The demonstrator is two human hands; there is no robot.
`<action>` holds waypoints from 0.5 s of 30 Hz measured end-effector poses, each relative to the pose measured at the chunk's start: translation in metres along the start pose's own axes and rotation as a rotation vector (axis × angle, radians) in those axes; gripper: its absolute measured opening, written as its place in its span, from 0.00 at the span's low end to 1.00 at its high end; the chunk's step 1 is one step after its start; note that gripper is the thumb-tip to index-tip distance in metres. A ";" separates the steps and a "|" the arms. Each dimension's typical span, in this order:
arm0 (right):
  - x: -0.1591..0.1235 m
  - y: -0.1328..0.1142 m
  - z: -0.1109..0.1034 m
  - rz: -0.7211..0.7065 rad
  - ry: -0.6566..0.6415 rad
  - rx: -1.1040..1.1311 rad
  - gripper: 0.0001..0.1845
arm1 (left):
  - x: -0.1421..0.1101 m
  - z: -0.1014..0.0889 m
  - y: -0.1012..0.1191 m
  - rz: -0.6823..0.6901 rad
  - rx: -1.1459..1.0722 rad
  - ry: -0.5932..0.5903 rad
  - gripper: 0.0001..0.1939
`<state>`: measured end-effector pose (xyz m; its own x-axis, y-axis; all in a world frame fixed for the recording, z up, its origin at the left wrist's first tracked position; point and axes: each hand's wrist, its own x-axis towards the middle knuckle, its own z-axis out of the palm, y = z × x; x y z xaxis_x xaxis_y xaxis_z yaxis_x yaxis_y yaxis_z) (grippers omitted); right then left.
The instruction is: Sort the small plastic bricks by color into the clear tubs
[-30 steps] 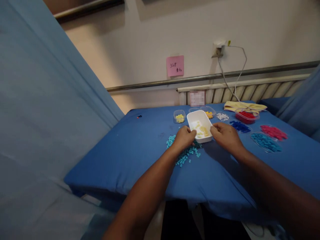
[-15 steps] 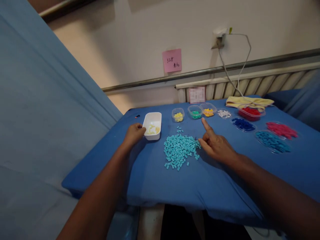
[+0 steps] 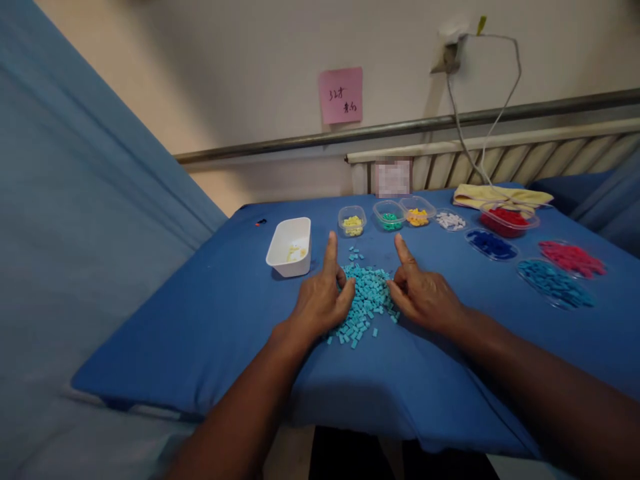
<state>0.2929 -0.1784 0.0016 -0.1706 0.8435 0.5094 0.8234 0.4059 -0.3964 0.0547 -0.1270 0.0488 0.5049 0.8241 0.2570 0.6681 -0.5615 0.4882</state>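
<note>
A pile of small turquoise blocks [image 3: 369, 293] lies loose on the blue-covered table [image 3: 220, 333]. My left hand [image 3: 323, 293] is at the pile's left edge and covers part of it. Its index finger points forward, the thumb stands apart, and it holds nothing. At the right edge is my right hand [image 3: 427, 290], likewise with index finger and thumb apart and nothing held. Its thumb is close to the blocks; whether it touches them I cannot tell. Left of my left hand stands a white rectangular container [image 3: 280, 252] with some pale yellowish pieces on its bottom.
Along the back stand clear tubs with yellow [image 3: 353, 228], green [image 3: 390, 223] and orange pieces [image 3: 417, 217]. Further right are trays of white [image 3: 451, 220], dark blue [image 3: 491, 245], red [image 3: 507, 219], pink [image 3: 573, 259] and teal pieces [image 3: 555, 283]. A yellow cloth [image 3: 500, 197] lies behind them.
My left hand has let go of the white container and moved right to the pile. The container sits further left in view. My right hand stays at the pile's right side.
</note>
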 end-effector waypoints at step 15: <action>-0.004 -0.016 -0.008 -0.044 0.018 -0.233 0.54 | -0.014 0.006 -0.008 0.004 0.055 -0.047 0.55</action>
<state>0.2842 -0.1906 0.0121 -0.2011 0.8196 0.5365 0.9183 0.3484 -0.1880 0.0452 -0.1344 0.0366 0.5317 0.8182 0.2188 0.6946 -0.5691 0.4401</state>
